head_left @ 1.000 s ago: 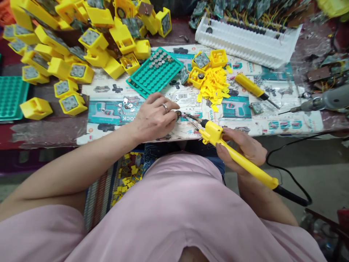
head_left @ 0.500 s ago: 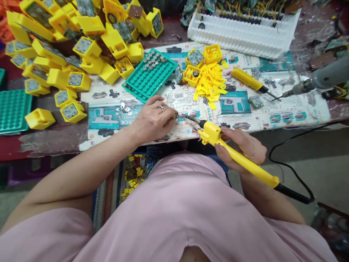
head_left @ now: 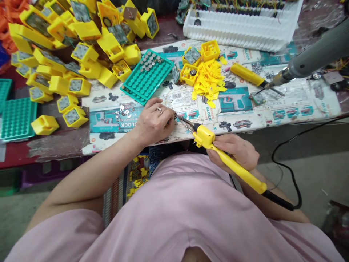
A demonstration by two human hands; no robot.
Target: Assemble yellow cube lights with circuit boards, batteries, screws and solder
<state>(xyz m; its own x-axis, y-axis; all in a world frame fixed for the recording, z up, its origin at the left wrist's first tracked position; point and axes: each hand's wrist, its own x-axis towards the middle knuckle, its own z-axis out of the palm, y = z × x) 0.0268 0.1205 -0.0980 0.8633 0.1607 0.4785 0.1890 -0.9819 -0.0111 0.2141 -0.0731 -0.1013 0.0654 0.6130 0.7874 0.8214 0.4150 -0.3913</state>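
Observation:
My right hand is wrapped round the handle of a yellow soldering iron, the kind with a thin feed tube beside its tip. The iron's tip points left and meets a small dark part at my left fingertips. My left hand, a ring on one finger, is closed in a pinch on that part; it is too small to name and mostly hidden by the fingers. Just beyond my left hand lies a green tray with several small round metal pieces in it. Little shiny metal bits lie to its left.
Yellow plastic housings are heaped at the back left, beside another green tray. Small yellow pieces form a pile behind the iron. A yellow screwdriver, a grey power tool and a white ridged rack are further right and back.
The iron and my right hand have shifted slightly left in view, its tip now at the part in my left fingers. The view has shifted a little, and the grey tool appears larger.

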